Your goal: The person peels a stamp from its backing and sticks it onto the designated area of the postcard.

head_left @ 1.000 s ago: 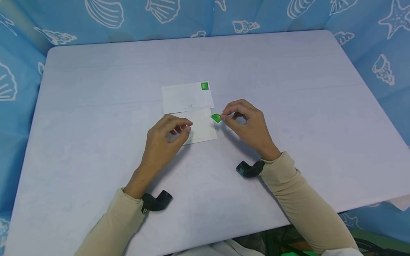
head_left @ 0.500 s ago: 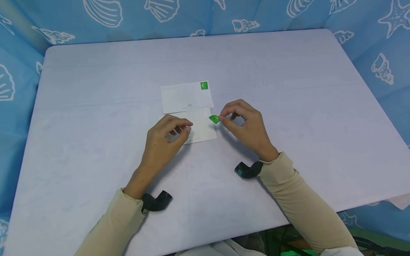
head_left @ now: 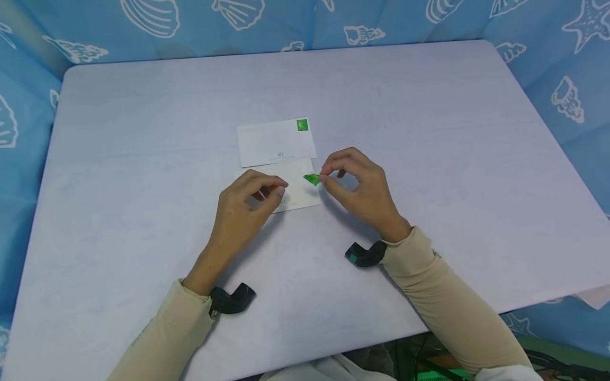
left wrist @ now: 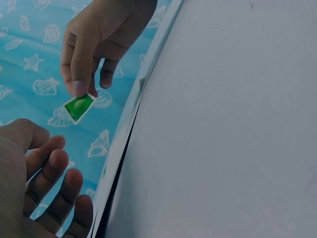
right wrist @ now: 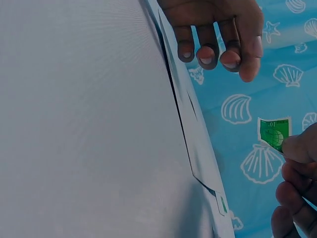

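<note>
Between thumb and index finger, my right hand (head_left: 358,186) pinches one corner of a small green postage stamp (head_left: 311,179). That stamp (right wrist: 274,131) is held off the table, over the right part of the lower white envelope (head_left: 301,197). My left hand (head_left: 249,202) hovers above the left part of this envelope, its fingers loosely bent and holding nothing; it hides much of that side. Just beyond lies the upper white envelope (head_left: 267,145), bearing another green stamp (head_left: 302,125) in its top right corner. Each envelope carries small dark print near its lower edge.
Both envelopes lie on a table with a pale cloth (head_left: 429,132). Blue curtain (head_left: 200,32) with white shell drawings surrounds the back and sides. A dark camera (head_left: 233,299) sits at the left wrist, another dark camera (head_left: 366,255) at the right.
My right hand has moved a little to the left with the stamp, which now hangs over the lower envelope instead of at its right edge. My left hand has stayed nearly still.
</note>
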